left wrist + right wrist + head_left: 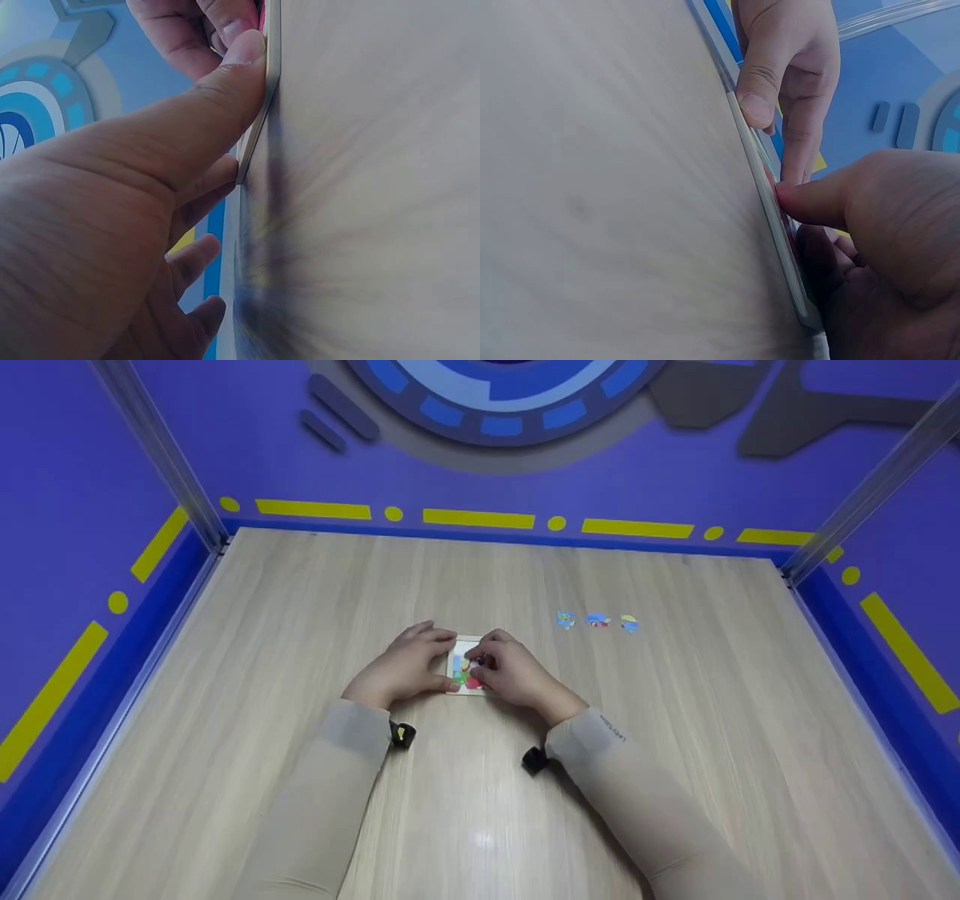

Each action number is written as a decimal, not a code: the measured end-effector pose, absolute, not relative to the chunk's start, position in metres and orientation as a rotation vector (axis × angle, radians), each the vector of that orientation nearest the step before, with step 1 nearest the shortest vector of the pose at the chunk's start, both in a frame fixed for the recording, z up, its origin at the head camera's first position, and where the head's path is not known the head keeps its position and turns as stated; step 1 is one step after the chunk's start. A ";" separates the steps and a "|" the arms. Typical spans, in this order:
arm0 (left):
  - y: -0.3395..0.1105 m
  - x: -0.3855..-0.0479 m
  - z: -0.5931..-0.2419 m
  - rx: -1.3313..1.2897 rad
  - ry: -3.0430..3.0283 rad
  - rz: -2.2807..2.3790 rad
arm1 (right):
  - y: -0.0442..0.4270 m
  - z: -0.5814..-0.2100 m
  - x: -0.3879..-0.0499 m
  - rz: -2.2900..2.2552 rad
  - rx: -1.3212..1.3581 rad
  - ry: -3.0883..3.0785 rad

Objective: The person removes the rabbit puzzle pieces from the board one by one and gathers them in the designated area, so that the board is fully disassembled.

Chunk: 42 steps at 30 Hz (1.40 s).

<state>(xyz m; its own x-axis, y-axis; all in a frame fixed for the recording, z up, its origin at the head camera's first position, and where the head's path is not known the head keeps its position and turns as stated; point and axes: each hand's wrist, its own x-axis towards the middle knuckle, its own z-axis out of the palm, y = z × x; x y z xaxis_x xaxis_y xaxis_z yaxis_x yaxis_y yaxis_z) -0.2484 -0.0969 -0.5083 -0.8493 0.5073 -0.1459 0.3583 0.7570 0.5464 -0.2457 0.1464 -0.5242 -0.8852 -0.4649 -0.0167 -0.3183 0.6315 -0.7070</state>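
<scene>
A small puzzle in a pale wooden frame (469,692) lies flat on the table, with blue, green and red picture parts inside. My left hand (409,664) holds the frame's left side, its thumb at the near corner and its index finger at the far corner. In the left wrist view the other fingers of the left hand (142,172) spread away from the frame. My right hand (514,667) bends over the frame's right part, thumb and fingers pinching a puzzle piece mostly hidden by them. Red shows under the thumb of the right hand (855,217) in the right wrist view.
Beyond the right hand lie three loose puzzle pieces in a row: a blue one (565,620), a blue and red one (598,620), and a blue and yellow one (629,622). The wood-grain table (480,795) is bounded by blue walls (480,487) with yellow marks.
</scene>
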 end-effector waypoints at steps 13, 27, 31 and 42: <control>-0.098 -0.248 -0.509 0.668 2.676 0.760 | 0.144 -0.526 -0.245 -1.165 -0.600 2.644; -0.096 -0.249 -0.508 0.665 2.675 0.759 | 0.146 -0.528 -0.244 -1.189 -0.623 2.645; -0.096 -0.249 -0.508 0.675 2.675 0.754 | 0.146 -0.528 -0.244 -1.174 -0.636 2.653; -0.097 -0.248 -0.507 0.682 2.669 0.726 | 0.145 -0.528 -0.244 -1.127 -0.631 2.680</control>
